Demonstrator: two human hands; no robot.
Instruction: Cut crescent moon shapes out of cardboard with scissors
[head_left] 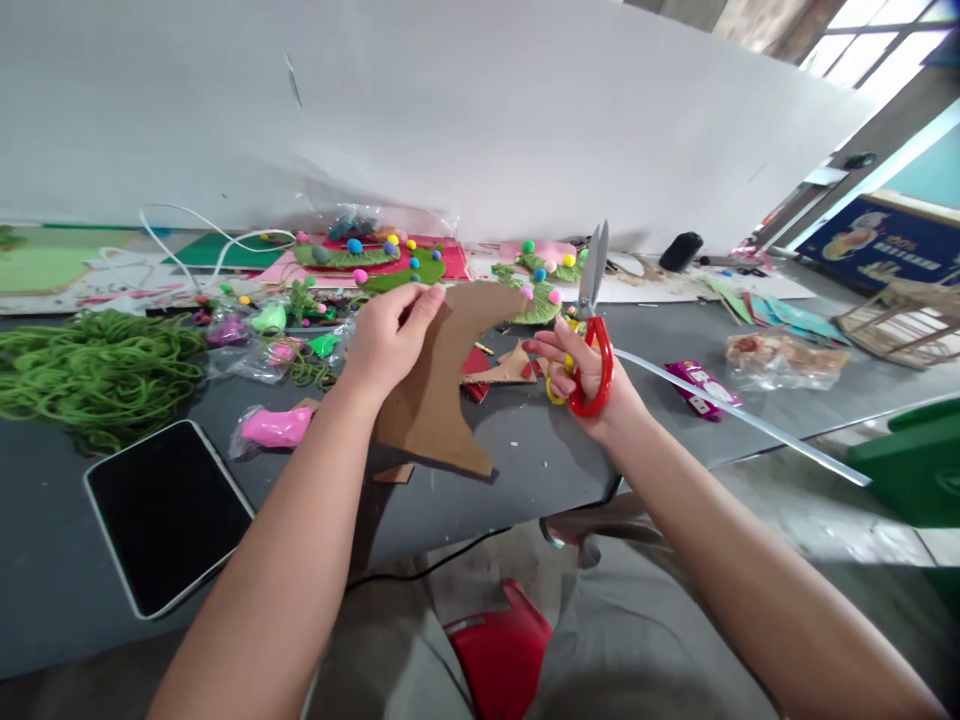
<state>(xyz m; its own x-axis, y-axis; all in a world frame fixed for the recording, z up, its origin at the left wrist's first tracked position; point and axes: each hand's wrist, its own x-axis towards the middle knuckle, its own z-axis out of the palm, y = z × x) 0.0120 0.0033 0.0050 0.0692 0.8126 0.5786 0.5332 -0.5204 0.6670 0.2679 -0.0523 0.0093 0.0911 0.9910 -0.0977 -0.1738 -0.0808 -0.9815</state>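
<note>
My left hand (390,335) is closed on the top edge of a brown cardboard cut-out (442,390) shaped like a tree trunk, holding it tilted above the grey table (525,450). My right hand (581,375) grips red-and-yellow-handled scissors (590,330), fingers through the loops, blades pointing up and nearly closed, just right of the cardboard. Small brown cardboard offcuts (510,368) lie on the table between the two hands.
A dark tablet (169,512) lies at front left beside a heap of green yarn (90,365). Bags of coloured pom-poms and clay (274,425), green craft pieces with pom-poms (375,255), a long white strip (742,420), a purple packet (701,388) and a red stool (502,655) surround me.
</note>
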